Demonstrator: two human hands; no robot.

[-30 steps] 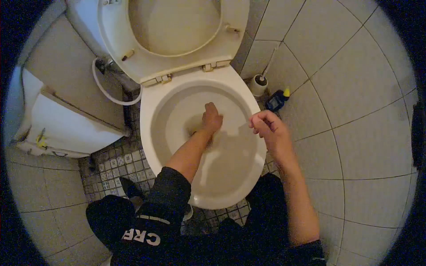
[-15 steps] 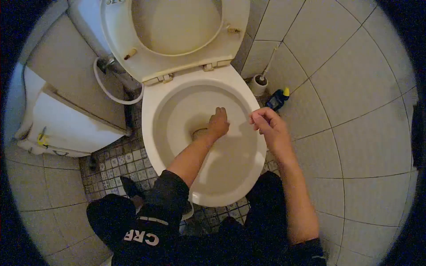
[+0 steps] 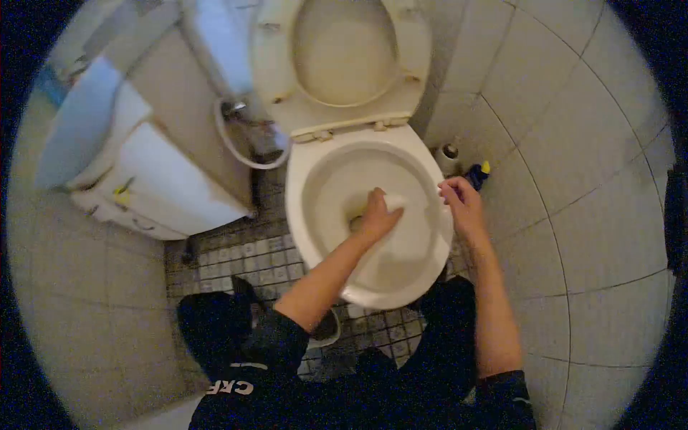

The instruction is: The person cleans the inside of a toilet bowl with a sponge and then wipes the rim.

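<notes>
A white toilet bowl stands in front of me with its raised seat behind it. My left hand is inside the bowl, just above the dark drain opening. Its fingers point away from me and the thumb is spread to the right, with a bright white patch between them. Over the right rim, my right hand has its fingers curled in, the fingertips right at the edge. I cannot tell whether anything is pinched in them.
A toilet brush holder and a dark bottle with a yellow cap stand by the tiled wall at right. At left are a white cabinet with a key in it and a looped white hose. Small patterned tiles cover the floor.
The view has shifted, so the toilet appears farther right and smaller. My left thumb has spread away from the fingers. My right hand stays curled by the right rim.
</notes>
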